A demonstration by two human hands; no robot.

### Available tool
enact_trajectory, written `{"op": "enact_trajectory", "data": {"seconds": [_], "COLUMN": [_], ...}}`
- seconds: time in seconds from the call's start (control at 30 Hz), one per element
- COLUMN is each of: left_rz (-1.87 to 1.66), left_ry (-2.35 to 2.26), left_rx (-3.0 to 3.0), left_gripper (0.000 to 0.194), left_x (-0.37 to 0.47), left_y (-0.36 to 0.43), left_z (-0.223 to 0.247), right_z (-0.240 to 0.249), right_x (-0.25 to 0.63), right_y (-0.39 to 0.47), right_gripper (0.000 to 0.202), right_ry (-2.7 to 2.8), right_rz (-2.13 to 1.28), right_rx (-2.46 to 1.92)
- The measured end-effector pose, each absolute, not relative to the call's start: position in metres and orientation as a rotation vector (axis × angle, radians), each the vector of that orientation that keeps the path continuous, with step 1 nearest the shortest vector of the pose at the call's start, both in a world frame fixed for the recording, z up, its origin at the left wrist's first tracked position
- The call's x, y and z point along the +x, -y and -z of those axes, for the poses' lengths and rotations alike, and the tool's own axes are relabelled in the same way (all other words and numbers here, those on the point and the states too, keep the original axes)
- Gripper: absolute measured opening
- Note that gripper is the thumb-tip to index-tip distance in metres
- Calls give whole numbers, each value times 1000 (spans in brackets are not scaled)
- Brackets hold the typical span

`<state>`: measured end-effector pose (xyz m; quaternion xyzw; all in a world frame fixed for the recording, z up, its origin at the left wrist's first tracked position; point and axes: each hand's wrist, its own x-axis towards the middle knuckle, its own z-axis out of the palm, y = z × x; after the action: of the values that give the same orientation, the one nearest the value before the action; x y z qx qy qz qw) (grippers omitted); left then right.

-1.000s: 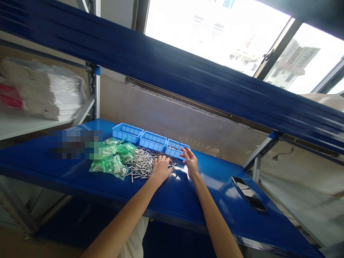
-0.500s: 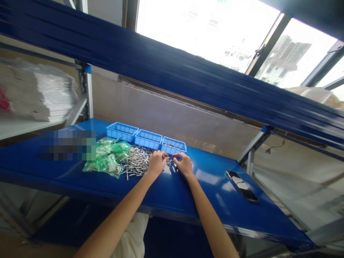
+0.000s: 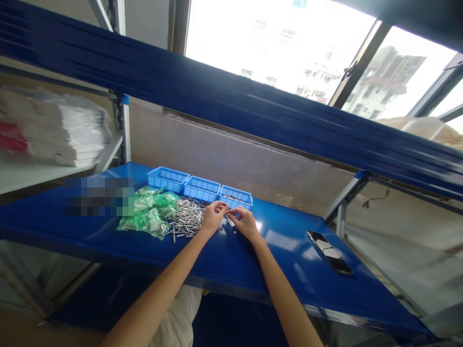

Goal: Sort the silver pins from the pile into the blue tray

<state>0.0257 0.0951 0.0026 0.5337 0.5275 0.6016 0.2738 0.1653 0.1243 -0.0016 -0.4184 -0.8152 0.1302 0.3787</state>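
My left hand [image 3: 213, 218] is closed in a pinch at the right side of a pile of short silver metal rods [image 3: 187, 219]. Close beside it, my right hand [image 3: 244, 223] has its thumb and fingertips pinched too, almost touching the left fingertips. Whatever sits between the fingers is too small to make out. A few loose rods lie on the blue table under and between the hands. Just behind them stands the right blue bin [image 3: 237, 201], with some thin metal pieces inside.
The middle blue bin [image 3: 201, 193] and left blue bin [image 3: 168, 185] continue the row. Green-tinted plastic bags [image 3: 150, 217] lie left of the pile. On the right of the blue table [image 3: 278, 274] rests a phone [image 3: 330, 253]. A blue shelf beam [image 3: 224, 96] crosses above.
My right hand has moved left, bringing its fingertips close to those of my left hand. The whole view has shifted slightly. The bins, bags and phone stay in place.
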Motion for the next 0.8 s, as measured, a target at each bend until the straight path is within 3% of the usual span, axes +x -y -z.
{"op": "enact_trajectory", "data": {"seconds": [0.27,0.57,0.8], "left_rz": [-1652,-1683,-1478], "left_ry": [-1228,-1438,-1499], "left_rx": [1242,1293,1679], "left_gripper": [35,40,23], "left_x": [26,22,28], "left_y": [-104,-99,-94], "left_z": [4,0,1], "right_z": [2,-5,-14], "right_x": [161,163,158], "right_y": [-124,-126,-122], "right_gripper": [21,25,35], "right_ry": [2069,1814,1520], "right_rz": [-394,-458,-841], "right_rx": [-998,-959,-902]}}
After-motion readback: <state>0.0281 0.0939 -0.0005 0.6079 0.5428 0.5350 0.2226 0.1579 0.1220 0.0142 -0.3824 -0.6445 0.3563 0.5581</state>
